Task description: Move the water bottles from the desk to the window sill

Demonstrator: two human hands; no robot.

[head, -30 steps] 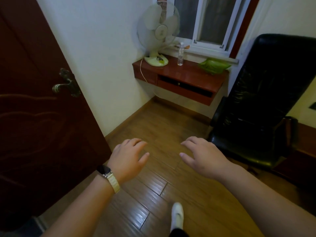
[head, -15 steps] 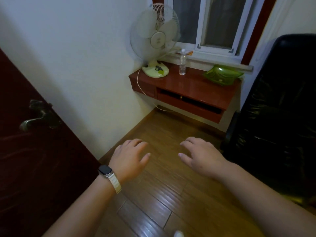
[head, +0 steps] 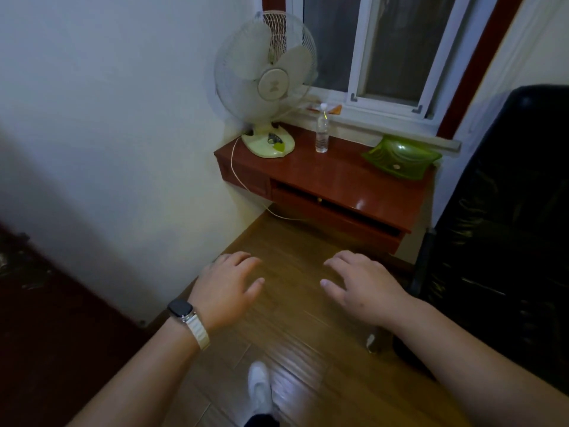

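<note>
One clear water bottle (head: 322,132) with a white cap stands upright at the back of a red-brown wall desk (head: 335,177), just below the white window sill (head: 391,126). My left hand (head: 226,286), with a watch on the wrist, and my right hand (head: 365,286) hover palm-down over the wooden floor, well short of the desk. The fingers of both are relaxed and hold nothing.
A white table fan (head: 268,84) stands on the desk's left end, its cord hanging down. A green glass dish (head: 400,157) sits on the desk's right end. A black office chair (head: 505,229) fills the right side. A dark door (head: 40,303) is at left.
The view has come closer to the desk, which now looks larger. The door has slid further out to the left. Both hands keep the same pose.
</note>
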